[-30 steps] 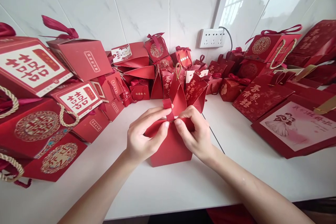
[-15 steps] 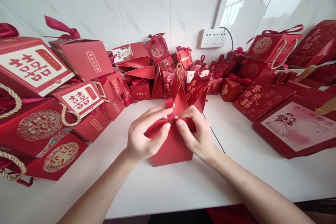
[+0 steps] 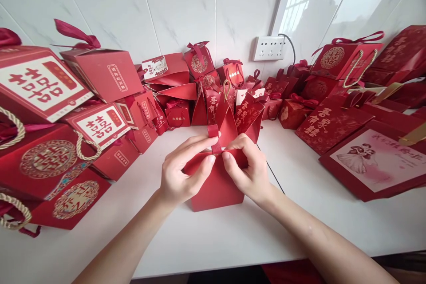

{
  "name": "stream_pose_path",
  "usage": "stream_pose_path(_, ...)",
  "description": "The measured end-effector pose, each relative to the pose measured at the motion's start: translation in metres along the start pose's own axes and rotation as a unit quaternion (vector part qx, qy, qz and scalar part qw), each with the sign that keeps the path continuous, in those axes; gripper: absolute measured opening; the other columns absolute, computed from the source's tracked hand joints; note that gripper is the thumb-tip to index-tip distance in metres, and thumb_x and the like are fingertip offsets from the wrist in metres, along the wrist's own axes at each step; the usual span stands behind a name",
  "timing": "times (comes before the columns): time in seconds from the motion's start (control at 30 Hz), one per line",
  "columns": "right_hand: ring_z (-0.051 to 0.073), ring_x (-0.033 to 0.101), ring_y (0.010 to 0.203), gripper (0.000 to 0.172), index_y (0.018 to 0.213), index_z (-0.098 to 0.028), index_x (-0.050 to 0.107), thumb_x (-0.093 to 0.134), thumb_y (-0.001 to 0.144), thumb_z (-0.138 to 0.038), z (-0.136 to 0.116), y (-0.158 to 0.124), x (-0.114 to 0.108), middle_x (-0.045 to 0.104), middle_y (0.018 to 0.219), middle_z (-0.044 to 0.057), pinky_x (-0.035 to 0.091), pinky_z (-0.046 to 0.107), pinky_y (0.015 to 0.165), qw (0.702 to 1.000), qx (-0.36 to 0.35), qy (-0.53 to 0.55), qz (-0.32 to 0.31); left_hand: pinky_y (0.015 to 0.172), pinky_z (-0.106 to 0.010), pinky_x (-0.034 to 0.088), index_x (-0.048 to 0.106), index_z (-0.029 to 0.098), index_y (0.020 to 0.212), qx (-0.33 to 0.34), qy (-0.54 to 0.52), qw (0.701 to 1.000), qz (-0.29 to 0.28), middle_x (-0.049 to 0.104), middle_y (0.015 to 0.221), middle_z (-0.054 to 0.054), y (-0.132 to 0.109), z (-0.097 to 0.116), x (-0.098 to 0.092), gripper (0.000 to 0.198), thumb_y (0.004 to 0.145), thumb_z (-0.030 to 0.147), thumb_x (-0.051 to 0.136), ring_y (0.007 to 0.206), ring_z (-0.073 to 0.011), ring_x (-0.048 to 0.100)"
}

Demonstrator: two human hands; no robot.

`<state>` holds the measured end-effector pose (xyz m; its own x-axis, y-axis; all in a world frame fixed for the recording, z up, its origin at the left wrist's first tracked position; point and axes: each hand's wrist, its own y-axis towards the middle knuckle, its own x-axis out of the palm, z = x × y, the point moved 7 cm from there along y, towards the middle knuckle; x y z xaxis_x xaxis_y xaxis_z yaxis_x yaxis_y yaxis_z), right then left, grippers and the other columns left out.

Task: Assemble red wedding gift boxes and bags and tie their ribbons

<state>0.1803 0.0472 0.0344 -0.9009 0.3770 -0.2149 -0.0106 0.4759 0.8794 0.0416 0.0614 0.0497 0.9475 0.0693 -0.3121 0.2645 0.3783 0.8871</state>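
A plain red paper gift box (image 3: 218,188) stands on the white counter (image 3: 213,235) in front of me. Both my hands pinch its top edge together. My left hand (image 3: 181,173) grips the left side, thumb and forefinger closed at the middle. My right hand (image 3: 248,168) grips the right side the same way. A short red ribbon loop (image 3: 214,138) sticks up between my fingertips at the box's closed top.
Many red wedding gift boxes and bags crowd the counter: a stack with rope handles at the left (image 3: 49,115), small ones along the tiled wall (image 3: 199,84), flat bags at the right (image 3: 376,159). A white socket (image 3: 269,48) is on the wall.
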Motion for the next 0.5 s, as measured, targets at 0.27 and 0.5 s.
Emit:
stream_pose_path(0.27, 0.013, 0.049, 0.061, 0.012, 0.082, -0.022, 0.048, 0.053, 0.089, -0.014, 0.0016, -0.0015, 0.0011, 0.052, 0.071, -0.002, 0.042, 0.026, 0.055, 1.000, 0.007, -0.002, 0.000, 0.076, -0.023, 0.060, 0.067, 0.021, 0.115, -0.003, 0.002, 1.000, 0.009, 0.072, 0.110, -0.006, -0.0001, -0.0005, -0.0002, 0.038, 0.082, 0.002, 0.060, 0.086, -0.0134, 0.069)
stream_pose_path(0.5, 0.013, 0.049, 0.062, 0.013, 0.082, -0.022, 0.048, 0.053, 0.089, -0.013, 0.0014, -0.0014, 0.0005, 0.052, 0.072, -0.002, 0.042, 0.026, 0.057, 1.000, 0.010, -0.005, 0.000, 0.075, -0.022, 0.060, 0.068, 0.021, 0.114, -0.018, -0.003, 1.000, 0.007, 0.072, 0.109, -0.005, 0.0004, -0.0011, -0.0001, 0.037, 0.083, 0.003, 0.060, 0.082, -0.0117, 0.069)
